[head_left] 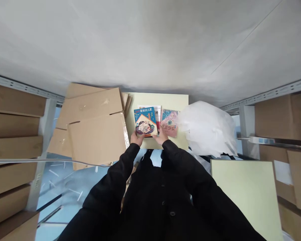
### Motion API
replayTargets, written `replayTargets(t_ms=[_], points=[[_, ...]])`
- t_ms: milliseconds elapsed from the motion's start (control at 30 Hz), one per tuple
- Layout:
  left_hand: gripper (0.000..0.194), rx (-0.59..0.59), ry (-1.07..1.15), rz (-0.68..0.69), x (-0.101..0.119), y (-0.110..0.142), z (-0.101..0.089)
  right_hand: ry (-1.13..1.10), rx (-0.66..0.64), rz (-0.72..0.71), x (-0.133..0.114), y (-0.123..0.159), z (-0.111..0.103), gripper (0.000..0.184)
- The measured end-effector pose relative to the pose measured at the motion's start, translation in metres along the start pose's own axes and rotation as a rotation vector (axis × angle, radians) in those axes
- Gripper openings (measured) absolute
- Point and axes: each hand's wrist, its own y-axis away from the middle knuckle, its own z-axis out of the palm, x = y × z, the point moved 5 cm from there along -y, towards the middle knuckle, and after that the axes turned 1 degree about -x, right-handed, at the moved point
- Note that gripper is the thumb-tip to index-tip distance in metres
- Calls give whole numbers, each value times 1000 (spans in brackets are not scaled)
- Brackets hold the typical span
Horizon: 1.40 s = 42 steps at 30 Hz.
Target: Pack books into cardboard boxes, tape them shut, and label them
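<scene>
A blue picture book [145, 120] with a house drawn on its cover is between my two hands over the pale table. My left hand [137, 138] grips its lower left corner. My right hand [161, 136] holds the lower right corner, thumb on the cover. Partly covered by the blue book is a white and red book [158, 113]; whether my fingers touch it too, I cannot tell. Just right of my right hand lies a pink and blue book [169, 122], seemingly in a clear wrapper.
Flattened cardboard boxes [97, 134] cover the left side of the table [162, 98]. White plastic bags [208, 127] bulge at its right. A second pale tabletop [245, 197] sits lower right. Shelves with cardboard boxes [14, 124] flank both sides, and a wall rises behind.
</scene>
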Motion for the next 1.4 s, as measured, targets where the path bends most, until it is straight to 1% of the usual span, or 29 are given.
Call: replayTargets(t_ms=[67, 133, 200, 267, 333, 400, 533, 600, 667, 733, 800, 867, 933, 1000, 1067, 1167, 1233, 1300, 1400], points=[[47, 14, 15, -53, -5, -5, -1, 52, 59, -5, -4, 1, 6, 93], [44, 4, 43, -105, -7, -11, -2, 45, 113, 30, -6, 2, 9, 89], [41, -32, 84, -149, -7, -15, -3, -80, 107, 96, -4, 3, 9, 81], [40, -74, 133, -185, -7, -15, -2, -239, 63, 126, -4, 3, 9, 67], [43, -112, 192, -211, -6, -10, -2, -335, 41, 127, -5, 6, 6, 53], [47, -148, 260, -228, -4, 0, -2, -371, 65, 143, -6, 12, 2, 44], [54, -270, 397, -227, -1, 27, -4, -475, 100, 187, -6, 34, 1, 35], [59, -327, 454, -212, -2, 39, -6, -531, 107, 189, -4, 49, 4, 32], [68, -352, 527, -197, -4, 47, -10, -580, 131, 189, 0, 66, 8, 31], [78, -352, 607, -176, -7, 54, -14, -638, 157, 178, 6, 84, 11, 35], [84, -372, 662, -141, -8, 60, -16, -715, 158, 140, 10, 102, 12, 41], [85, -438, 690, -88, -4, 69, -16, -802, 145, 86, 10, 120, 8, 45], [84, -527, 685, -50, 2, 79, -13, -877, 172, 26, 9, 135, -2, 47], [84, -608, 657, -33, 10, 89, -8, -942, 249, -41, 6, 149, -16, 51], [83, -684, 623, -17, 18, 100, 0, -984, 355, -101, 4, 164, -31, 54], [78, -759, 571, 63, 33, 112, 13, -1002, 516, -143, 8, 189, -53, 58], [74, -792, 521, 147, 44, 121, 22, -998, 637, -161, 18, 209, -68, 61], [69, -850, 454, 230, 56, 133, 34, -981, 770, -167, 32, 233, -83, 62], [65, -1000, 340, 301, 70, 161, 59, -954, 959, -118, 60, 273, -101, 58]])
